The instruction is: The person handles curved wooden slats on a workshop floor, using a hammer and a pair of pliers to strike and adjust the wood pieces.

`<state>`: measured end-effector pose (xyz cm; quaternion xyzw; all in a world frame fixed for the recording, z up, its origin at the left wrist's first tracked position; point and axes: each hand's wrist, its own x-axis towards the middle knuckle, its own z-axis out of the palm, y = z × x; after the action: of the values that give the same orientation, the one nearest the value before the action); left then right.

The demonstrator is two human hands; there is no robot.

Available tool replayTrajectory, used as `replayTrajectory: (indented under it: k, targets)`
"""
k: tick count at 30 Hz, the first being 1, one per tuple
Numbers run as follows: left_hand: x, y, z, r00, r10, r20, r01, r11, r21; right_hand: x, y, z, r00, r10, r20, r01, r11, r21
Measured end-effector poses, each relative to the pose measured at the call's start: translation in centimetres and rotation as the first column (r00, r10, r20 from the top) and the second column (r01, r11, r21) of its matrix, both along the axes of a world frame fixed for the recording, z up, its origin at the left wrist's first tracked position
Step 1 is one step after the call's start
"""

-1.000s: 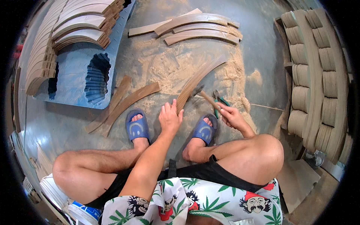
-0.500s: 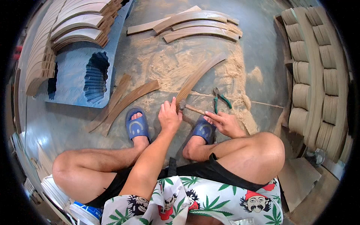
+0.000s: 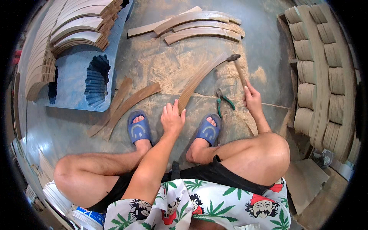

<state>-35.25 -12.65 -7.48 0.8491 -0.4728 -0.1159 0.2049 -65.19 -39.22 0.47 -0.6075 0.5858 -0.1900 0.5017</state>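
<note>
I sit on the floor with both feet in blue slippers. My left hand (image 3: 172, 119) presses down on the near end of a long curved wooden strip (image 3: 201, 76) that lies on the sawdust-covered floor. My right hand (image 3: 252, 100) grips the wooden handle of a hammer (image 3: 238, 69). The hammer's metal head rests at the far end of the strip. Green-handled pliers (image 3: 222, 101) lie on the floor between my two hands, just ahead of my right foot.
Two curved strips (image 3: 126, 103) lie left of my left foot. More curved pieces (image 3: 191, 25) lie at the far side. Stacked curved boards (image 3: 73, 27) sit on a blue pallet (image 3: 76, 88) at left. Ribbed wooden stacks (image 3: 322, 73) stand at right. A white bucket (image 3: 61, 195) is behind my left leg.
My right hand has swung the hammer from near the strip's close end out to its far end. My left hand stays on the near end of the strip.
</note>
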Motion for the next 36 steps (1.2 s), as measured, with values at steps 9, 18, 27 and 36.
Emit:
replayTrajectory:
  k: [9,18,27,36]
  targets:
    - [0.0,-0.2,0.1,1.0,0.007,-0.022,-0.006,0.999,0.034,2.5,8.7,-0.3,0.881,0.466,0.074,-0.46,0.813,0.358]
    - [-0.1,-0.2,-0.2,1.0,0.011,-0.005,-0.011,1.0,-0.017,2.6,11.9,3.6,0.918,0.36,0.166,-0.397,0.836,0.379]
    - [1.2,-0.7,2.7,0.978,-0.02,-0.21,0.034,0.998,0.062,1.0,13.4,0.0,0.962,0.051,0.269,-0.133,0.945,0.299]
    - [6.3,-2.0,1.7,0.668,-0.079,-0.74,0.268,0.953,0.14,1.9,12.9,1.1,0.971,-0.087,0.224,0.024,0.962,0.271]
